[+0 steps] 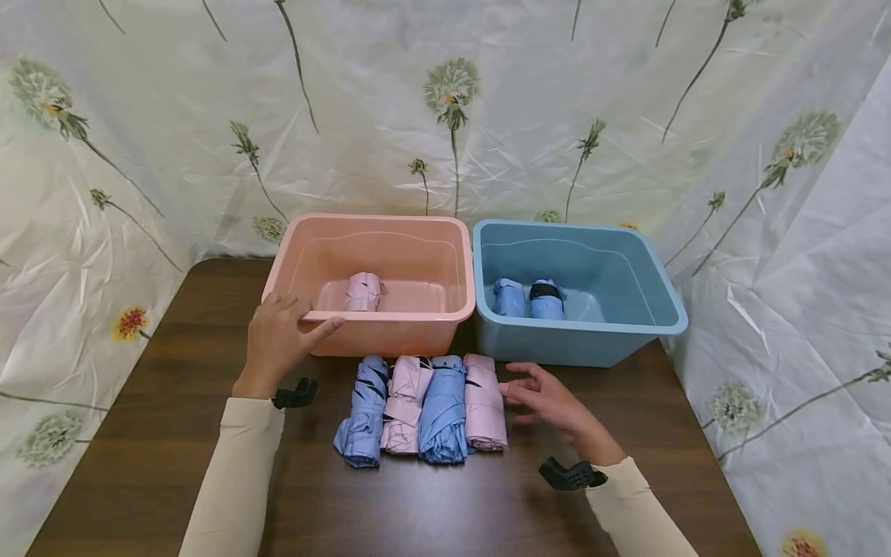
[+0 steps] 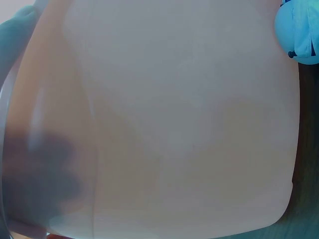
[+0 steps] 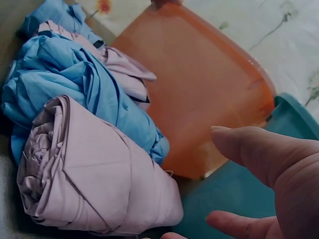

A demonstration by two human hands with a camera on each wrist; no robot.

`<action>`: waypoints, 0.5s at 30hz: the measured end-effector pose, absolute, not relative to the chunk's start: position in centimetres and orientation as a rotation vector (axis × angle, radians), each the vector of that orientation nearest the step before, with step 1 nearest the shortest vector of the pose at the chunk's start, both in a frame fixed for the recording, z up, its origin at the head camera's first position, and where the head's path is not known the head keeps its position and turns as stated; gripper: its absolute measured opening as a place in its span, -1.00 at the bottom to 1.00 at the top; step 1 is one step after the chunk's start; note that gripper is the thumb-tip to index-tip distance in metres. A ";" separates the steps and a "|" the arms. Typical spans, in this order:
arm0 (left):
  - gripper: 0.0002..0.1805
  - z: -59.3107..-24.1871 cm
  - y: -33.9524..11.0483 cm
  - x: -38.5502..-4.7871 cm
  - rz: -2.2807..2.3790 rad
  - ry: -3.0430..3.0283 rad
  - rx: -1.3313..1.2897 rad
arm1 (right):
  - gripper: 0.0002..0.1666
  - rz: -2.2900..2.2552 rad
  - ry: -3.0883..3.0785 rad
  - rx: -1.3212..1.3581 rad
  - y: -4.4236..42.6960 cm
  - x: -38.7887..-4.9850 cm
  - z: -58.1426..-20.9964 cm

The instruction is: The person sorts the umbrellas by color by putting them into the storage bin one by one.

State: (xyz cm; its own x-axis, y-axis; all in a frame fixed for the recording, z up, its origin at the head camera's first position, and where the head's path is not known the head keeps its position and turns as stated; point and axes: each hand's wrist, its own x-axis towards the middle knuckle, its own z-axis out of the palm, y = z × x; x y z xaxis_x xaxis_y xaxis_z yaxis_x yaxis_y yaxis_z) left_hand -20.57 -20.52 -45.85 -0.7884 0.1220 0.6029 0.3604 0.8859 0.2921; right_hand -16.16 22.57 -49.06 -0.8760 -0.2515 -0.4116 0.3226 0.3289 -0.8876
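My left hand (image 1: 277, 340) grips the front left corner of the orange bin (image 1: 390, 334), thumb along the front rim. One folded pink umbrella (image 1: 363, 292) lies inside. In front of the bins, side by side, lie a blue umbrella (image 1: 365, 410), a pink umbrella (image 1: 405, 402), another blue umbrella (image 1: 444, 410) and another pink umbrella (image 1: 485, 402), all folded. Beside the rightmost pink umbrella is my right hand (image 1: 550, 402), holding nothing. Its thumb (image 3: 249, 147) and fingers are spread apart in the right wrist view.
A blue bin (image 1: 557, 340) stands right of the orange one, with two folded blue umbrellas (image 1: 510, 300) in it. Both bins sit at the back of the dark wooden table (image 1: 418, 510). Dandelion-print cloth (image 1: 376, 100) hangs behind and at the sides.
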 end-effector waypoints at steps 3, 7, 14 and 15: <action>-0.42 -45.9 -20.5 -20.6 -0.534 -2.452 -0.347 | -0.16 -1.574 2.121 0.074 22.3 -16.2 -49.5; -0.43 -45.9 -20.5 -20.6 -0.539 -2.466 -0.338 | -0.15 -1.569 2.124 0.090 22.1 -16.2 -49.7; -0.44 -45.7 -20.5 -20.5 -0.546 -2.484 -0.331 | -0.10 -1.562 2.115 0.080 21.6 -16.3 -49.9; -0.44 -45.7 -20.5 -20.5 -0.546 -2.484 -0.331 | -0.10 -1.564 2.116 0.093 21.6 -16.3 -49.9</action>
